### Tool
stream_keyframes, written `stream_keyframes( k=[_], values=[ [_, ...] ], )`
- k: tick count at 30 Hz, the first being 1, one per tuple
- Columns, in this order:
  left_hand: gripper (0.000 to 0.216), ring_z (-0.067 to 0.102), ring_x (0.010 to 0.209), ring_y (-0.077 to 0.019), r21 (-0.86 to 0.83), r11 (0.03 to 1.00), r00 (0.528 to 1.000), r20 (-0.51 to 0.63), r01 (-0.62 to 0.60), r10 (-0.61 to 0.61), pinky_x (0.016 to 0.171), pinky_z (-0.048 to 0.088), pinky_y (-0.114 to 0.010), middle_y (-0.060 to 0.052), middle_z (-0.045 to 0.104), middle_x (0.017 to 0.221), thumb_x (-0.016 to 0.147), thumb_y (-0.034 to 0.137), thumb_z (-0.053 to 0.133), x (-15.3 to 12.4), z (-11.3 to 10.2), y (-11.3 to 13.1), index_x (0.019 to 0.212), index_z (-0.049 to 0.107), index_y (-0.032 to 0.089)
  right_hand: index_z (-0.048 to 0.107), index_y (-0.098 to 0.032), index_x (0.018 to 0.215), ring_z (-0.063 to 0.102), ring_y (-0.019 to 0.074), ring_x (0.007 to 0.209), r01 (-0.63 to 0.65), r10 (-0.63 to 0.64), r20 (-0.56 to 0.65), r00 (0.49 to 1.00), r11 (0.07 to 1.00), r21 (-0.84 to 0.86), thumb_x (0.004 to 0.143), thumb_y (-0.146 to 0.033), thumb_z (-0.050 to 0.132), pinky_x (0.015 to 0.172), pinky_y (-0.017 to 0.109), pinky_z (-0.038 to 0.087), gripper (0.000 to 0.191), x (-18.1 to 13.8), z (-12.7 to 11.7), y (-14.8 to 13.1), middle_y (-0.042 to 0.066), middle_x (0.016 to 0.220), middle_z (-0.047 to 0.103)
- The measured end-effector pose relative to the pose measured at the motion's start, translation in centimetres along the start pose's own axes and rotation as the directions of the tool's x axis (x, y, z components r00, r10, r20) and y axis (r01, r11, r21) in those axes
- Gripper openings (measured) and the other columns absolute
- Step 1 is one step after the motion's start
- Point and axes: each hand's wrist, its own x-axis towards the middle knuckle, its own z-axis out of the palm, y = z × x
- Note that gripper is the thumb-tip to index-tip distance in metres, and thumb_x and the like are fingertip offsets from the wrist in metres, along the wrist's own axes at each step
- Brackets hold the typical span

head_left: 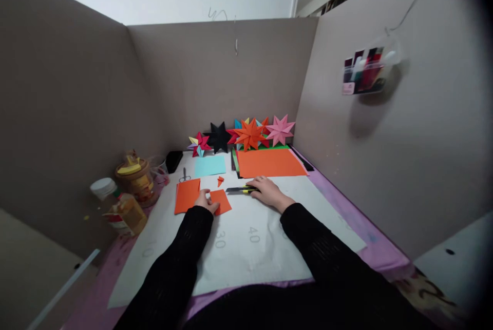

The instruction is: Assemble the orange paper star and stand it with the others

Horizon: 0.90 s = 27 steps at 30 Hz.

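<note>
My left hand, fingers curled, is at the left edge of a small orange paper square, thumb and forefinger closed on that edge. Under and beside it lies a larger stack of orange paper. My right hand is closed around the yellow and black handle of a utility knife, which lies low over the white sheet. The knife points left, its tip close to the square. A small folded orange piece rests just above the square. Scissors lie behind the orange stack.
Light blue paper and a large orange sheet stack lie at the back. Several folded paper stars stand against the back panel. On the left are a glue bottle and a brown jar. A clear holder hangs right.
</note>
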Motion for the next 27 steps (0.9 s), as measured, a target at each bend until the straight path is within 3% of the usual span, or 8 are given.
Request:
stream_keyframes(
  k=[3,8,16,27],
  values=[
    [0.059,0.054,0.052,-0.0158,0.011,1.000,1.000,-0.002,-0.029,0.030,0.054,0.039,-0.024,0.006,0.050,0.050,0.062,0.028,0.064,-0.1,-0.1,0.1,0.115,0.044,0.014,0.053,-0.027,0.116,0.045,0.0198,0.099,0.014,-0.016,-0.055,0.998,0.999,-0.037,0.080,-0.030,0.056,0.083,0.030,0.032,0.036,0.4,0.3,-1.0,0.005,0.105,0.056],
    [0.062,0.051,0.049,-0.0152,-0.035,0.999,0.999,0.019,-0.040,0.040,0.051,0.038,-0.024,0.007,0.047,0.047,0.060,0.030,0.066,-0.3,-0.3,0.3,0.115,0.045,0.012,0.054,-0.031,0.114,0.044,0.0212,0.098,-0.032,0.029,-0.021,0.999,0.992,-0.120,0.082,-0.031,0.054,0.081,0.033,0.029,0.033,0.8,0.5,-1.7,0.004,0.102,0.056],
    [0.058,0.053,0.050,-0.0156,-0.108,0.993,0.999,0.011,-0.048,0.049,0.054,0.039,-0.025,0.007,0.049,0.046,0.059,0.027,0.068,-0.4,-0.3,0.2,0.112,0.048,0.015,0.056,-0.030,0.113,0.044,0.0228,0.099,-0.089,0.087,-0.019,0.996,0.989,-0.117,0.082,-0.031,0.054,0.081,0.035,0.027,0.032,0.7,0.5,-1.2,0.006,0.104,0.057],
    [0.066,0.057,0.049,-0.0154,-0.333,0.941,0.994,0.104,0.058,-0.024,0.050,0.042,-0.023,0.006,0.054,0.045,0.057,0.025,0.072,-0.1,-0.3,0.0,0.116,0.044,0.014,0.057,-0.028,0.112,0.044,0.0211,0.099,-0.079,0.079,-0.012,0.997,0.995,-0.056,0.081,-0.030,0.052,0.087,0.034,0.026,0.031,0.3,0.1,-0.3,0.006,0.102,0.057]
  ],
)
